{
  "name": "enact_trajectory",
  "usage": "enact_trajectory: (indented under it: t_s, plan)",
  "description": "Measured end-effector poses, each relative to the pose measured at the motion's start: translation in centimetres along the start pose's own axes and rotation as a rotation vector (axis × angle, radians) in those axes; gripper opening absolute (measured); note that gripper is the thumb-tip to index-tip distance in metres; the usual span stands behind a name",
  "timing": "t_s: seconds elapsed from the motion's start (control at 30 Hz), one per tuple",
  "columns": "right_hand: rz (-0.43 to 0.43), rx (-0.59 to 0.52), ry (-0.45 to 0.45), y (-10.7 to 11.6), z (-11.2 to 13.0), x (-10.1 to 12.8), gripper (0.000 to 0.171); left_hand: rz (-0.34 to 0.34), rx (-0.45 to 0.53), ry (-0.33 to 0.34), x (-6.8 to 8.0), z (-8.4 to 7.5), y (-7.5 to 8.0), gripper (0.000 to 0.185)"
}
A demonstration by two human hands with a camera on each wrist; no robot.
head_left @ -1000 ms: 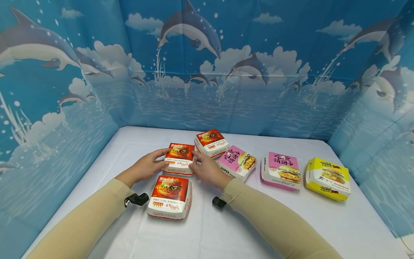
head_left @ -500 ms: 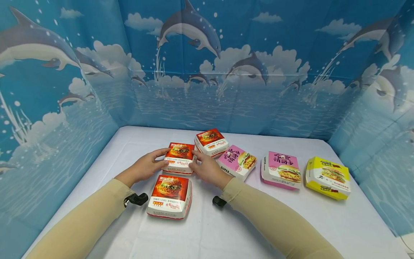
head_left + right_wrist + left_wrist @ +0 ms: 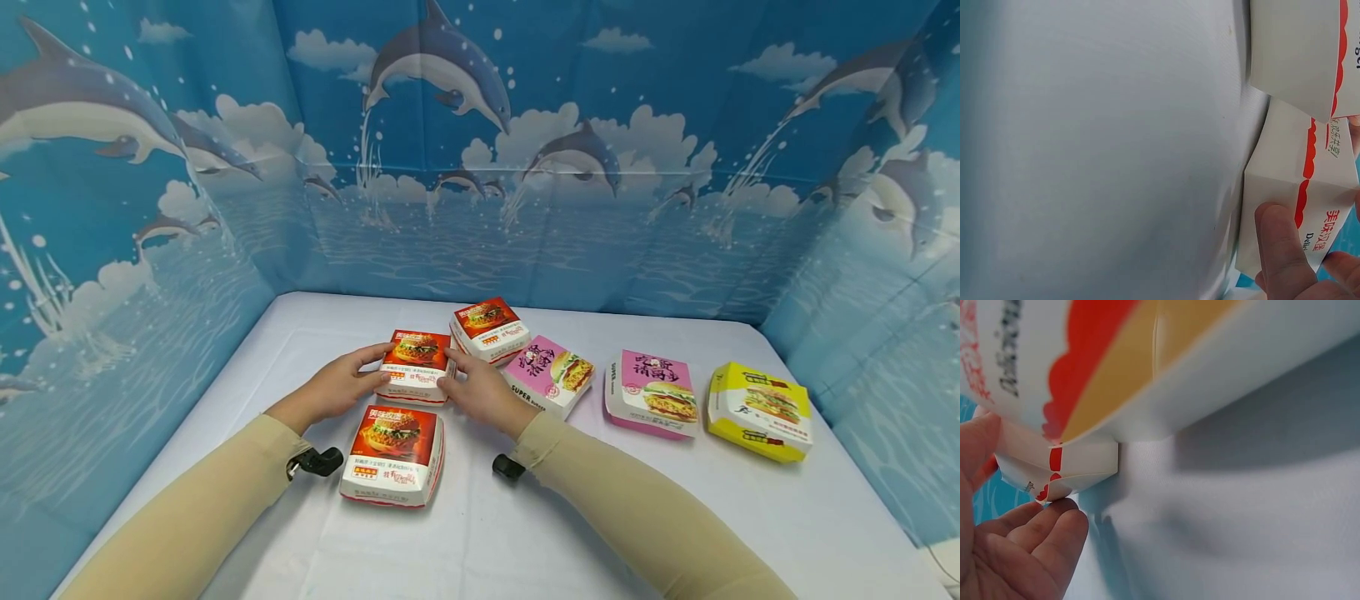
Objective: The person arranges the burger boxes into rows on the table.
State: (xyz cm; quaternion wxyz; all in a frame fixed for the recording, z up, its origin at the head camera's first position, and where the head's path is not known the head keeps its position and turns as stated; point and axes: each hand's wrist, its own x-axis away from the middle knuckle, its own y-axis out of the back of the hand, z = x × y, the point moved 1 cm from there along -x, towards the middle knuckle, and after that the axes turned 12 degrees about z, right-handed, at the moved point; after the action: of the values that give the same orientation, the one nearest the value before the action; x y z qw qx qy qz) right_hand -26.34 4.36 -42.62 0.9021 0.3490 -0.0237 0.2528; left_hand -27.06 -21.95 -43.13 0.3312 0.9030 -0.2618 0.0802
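Observation:
A red-and-white burger box sits on the table between my two hands, toward the back left. My left hand grips its left side; in the left wrist view the thumb and fingers lie at the box. On the opposite side my right hand holds the same box, and the right wrist view has a finger pressed to its side wall. Just in front of it, near my forearms, lies a second red-and-white burger box. A third red-and-white burger box stands behind my right hand.
A pink-and-white burger box lies tilted beside my right hand. Farther right stand another pink-and-white burger box and a yellow-and-white one. A dolphin-print curtain surrounds the white table.

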Motion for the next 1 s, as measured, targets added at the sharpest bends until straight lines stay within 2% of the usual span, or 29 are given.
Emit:
enact_trajectory:
  t_s: [0.43,1.0]
  plan:
    - [-0.018,0.021,0.031,-0.08,-0.1,-0.01,0.064,-0.004,-0.023,-0.002,-0.02,0.06,0.15,0.066]
    - [-0.008,0.002,0.003,0.03,0.11,0.03,0.064,0.003,-0.022,0.001,-0.06,-0.16,0.15,0.065]
